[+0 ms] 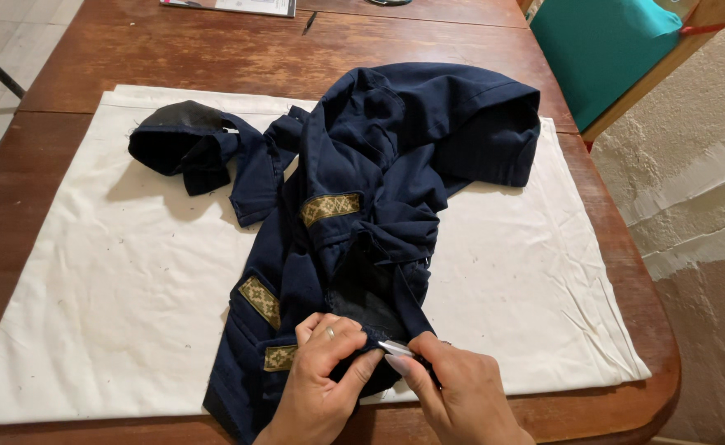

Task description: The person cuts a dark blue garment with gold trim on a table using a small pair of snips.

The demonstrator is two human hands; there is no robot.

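Observation:
A crumpled dark navy garment (371, 173) with gold patterned trim bands lies on a white cloth (115, 272) spread over a wooden table (239, 49). My left hand (321, 379) pinches a fold of the dark fabric near the table's front edge; a ring shows on one finger. My right hand (465, 395) sits just to the right of it and grips a small slim silvery tool (395, 348), whose tip points left into the pinched fabric. The two hands nearly touch at the fabric.
A printed booklet (239, 7) and a dark pen (310, 22) lie at the table's far edge. A teal chair seat (601, 49) stands at the back right, next to a rough white wall (700, 206). Tiled floor shows at the far left.

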